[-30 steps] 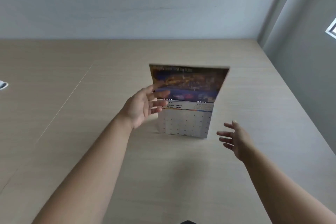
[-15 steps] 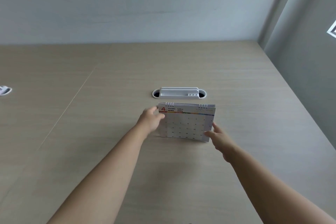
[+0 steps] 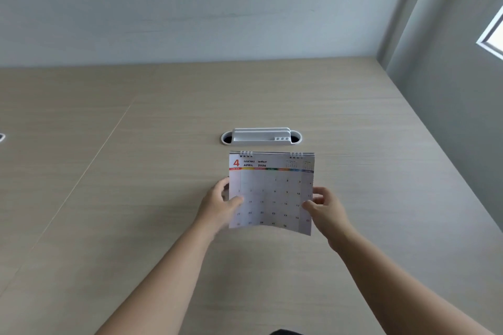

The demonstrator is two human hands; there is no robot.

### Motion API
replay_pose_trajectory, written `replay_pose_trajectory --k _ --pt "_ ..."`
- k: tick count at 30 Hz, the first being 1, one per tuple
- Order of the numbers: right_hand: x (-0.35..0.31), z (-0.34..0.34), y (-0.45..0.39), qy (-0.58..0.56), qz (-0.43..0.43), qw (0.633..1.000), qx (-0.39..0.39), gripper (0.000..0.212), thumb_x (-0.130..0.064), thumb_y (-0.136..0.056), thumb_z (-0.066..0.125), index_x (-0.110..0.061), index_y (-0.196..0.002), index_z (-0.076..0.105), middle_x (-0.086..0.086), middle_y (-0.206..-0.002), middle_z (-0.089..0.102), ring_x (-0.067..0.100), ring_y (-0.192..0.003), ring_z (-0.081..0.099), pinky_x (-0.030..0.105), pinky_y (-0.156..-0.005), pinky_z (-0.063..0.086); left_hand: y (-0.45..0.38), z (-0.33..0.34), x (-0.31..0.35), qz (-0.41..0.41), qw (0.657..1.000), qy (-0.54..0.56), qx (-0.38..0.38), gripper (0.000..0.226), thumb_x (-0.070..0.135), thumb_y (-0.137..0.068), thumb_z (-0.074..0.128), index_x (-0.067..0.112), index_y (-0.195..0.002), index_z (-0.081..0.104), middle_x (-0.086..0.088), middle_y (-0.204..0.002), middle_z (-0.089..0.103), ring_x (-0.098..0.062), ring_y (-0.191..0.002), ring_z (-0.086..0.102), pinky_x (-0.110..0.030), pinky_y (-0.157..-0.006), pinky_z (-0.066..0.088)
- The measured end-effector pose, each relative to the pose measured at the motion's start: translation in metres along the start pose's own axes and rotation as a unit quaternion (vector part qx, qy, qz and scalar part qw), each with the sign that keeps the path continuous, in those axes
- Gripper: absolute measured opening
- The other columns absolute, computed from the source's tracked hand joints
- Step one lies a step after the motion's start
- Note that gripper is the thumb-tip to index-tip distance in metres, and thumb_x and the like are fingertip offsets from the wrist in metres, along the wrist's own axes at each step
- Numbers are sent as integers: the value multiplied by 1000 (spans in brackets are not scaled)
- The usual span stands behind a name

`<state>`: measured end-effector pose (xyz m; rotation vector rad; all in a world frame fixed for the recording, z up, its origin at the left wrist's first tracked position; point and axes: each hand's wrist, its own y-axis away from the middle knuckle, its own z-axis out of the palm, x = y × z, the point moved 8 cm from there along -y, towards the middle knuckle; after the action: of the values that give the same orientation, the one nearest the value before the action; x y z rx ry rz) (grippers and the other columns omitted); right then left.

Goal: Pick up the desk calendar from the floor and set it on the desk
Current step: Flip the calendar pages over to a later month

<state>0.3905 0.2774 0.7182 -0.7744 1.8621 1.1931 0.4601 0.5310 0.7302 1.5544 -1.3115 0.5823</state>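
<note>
A spiral-bound desk calendar [image 3: 272, 190], white with a red "4" and an April grid, is held up over the light wooden desk [image 3: 136, 171]. My left hand [image 3: 217, 207] grips its left edge with the thumb over the page. At the right edge my right hand [image 3: 325, 209] grips it the same way. The lower edge of the page curls slightly and looks lifted off the desk top; whether the calendar's base touches the desk is hidden behind the page.
A white oval cable grommet with a plastic insert [image 3: 261, 136] is set into the desk just behind the calendar. A grey wall [image 3: 462, 130] borders the desk's right edge, a pale wall stands at the back. A small white object [image 3: 1, 136] shows at the far left.
The picture page that stood flipped up one second ago is down behind. Both hands have closed onto the calendar's sides, and it has come nearer to me and appears higher.
</note>
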Motion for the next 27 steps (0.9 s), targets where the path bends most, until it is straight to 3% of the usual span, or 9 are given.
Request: replay_pose_trajectory --k 3,6,9,12,15,18,21,24,27 --pt "-3 -11 0 -68 0 998 -3 32 -5 -86 59 -14 -118 57 13 -98 70 26 -78 66 40 -71 54 12 -12 2 -3 996 85 -4 52 22 -80 67 29 -128 50 -6 -102 73 -18 -90 70 -31 -74 53" --pt "-23 -17 3 -235 6 971 -55 28 -10 -90 58 -23 -115 58 5 -89 73 20 -69 68 32 -63 54 20 -27 19 -2 969 243 -33 43 27 -88 60 35 -129 48 -1 -97 72 -14 -79 70 -28 -65 52" --pt "-62 -27 3 -363 -43 924 -112 22 -27 -95 46 -27 -114 56 -1 -82 75 16 -61 67 27 -59 51 19 -42 55 52 919 383 -70 38 38 -95 46 36 -133 47 -3 -110 71 -20 -83 71 -34 -72 53" --pt "-95 -31 -3 -321 -117 932 -122 32 -36 -92 46 -33 -124 51 -3 -122 68 22 -96 63 39 -84 45 8 -39 94 109 940 308 -97 42 51 -90 42 43 -131 43 4 -139 58 -24 -111 62 -38 -90 43" --pt "-90 -22 -20 -180 -106 976 -61 48 -33 -93 50 -29 -140 40 4 -135 53 25 -117 51 39 -92 40 -14 -30 108 125 976 162 -70 55 48 -92 41 34 -144 33 4 -152 41 -24 -130 48 -36 -101 38" --pt "-56 -9 -32 -71 -57 995 -45 56 -22 -98 47 -16 -151 29 13 -135 47 18 -108 45 30 -84 36 -34 -33 86 110 989 100 7 54 29 -96 48 22 -148 33 -3 -156 36 -19 -139 39 -30 -107 31" --pt "-26 5 -22 -49 -4 995 -88 59 -16 -98 47 -16 -152 24 4 -123 47 4 -83 48 25 -71 37 -40 -21 37 27 997 75 6 63 21 -92 53 19 -150 30 -2 -159 31 -17 -143 33 -25 -104 25" --pt "-9 9 -20 -50 17 994 -99 58 -13 -97 50 -18 -151 29 3 -131 53 14 -94 51 29 -85 33 -41 -3 0 -26 997 66 -29 64 17 -91 54 15 -150 31 -2 -157 34 -18 -143 34 -28 -106 26" --pt "-10 4 -28 -43 11 996 -79 47 -18 -97 50 -12 -143 41 6 -127 54 13 -92 51 31 -85 37 -46 5 -6 -26 995 90 -33 48 18 -88 59 16 -135 49 -4 -141 53 -17 -124 49 -28 -97 31"
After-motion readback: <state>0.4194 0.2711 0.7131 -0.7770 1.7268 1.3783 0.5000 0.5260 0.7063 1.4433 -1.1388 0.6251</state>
